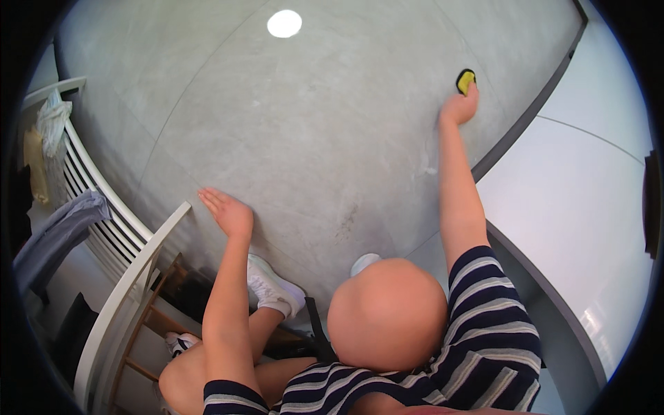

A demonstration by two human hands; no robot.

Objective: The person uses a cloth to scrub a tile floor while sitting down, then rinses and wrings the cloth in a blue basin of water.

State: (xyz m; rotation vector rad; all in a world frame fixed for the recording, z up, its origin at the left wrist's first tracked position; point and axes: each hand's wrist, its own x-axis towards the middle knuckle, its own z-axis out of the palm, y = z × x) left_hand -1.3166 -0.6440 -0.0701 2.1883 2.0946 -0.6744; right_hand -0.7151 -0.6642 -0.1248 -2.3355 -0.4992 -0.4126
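My right hand [460, 108] reaches far forward over the grey floor [290, 129], close to the white panels on the right. It grips a small yellow scrubbing pad [466, 80] with a black rim, held against or just above the floor. My left hand [227, 211] is spread flat, palm down and holding nothing, near the end of a white rail [176, 218]. Whether its palm bears on the floor cannot be told. Dark specks [346, 220] mark the floor between my arms, and a pale smear [428, 170] lies beside my right forearm.
At left stands a white slatted rack [109, 194] with a grey-blue cloth [67, 228] and a whitish cloth [53, 122]. Below it is a wooden shoe rack [150, 321] with shoes. Glossy white panels [560, 181] with a dark lower edge line the right. My white shoe [275, 288] is close by.
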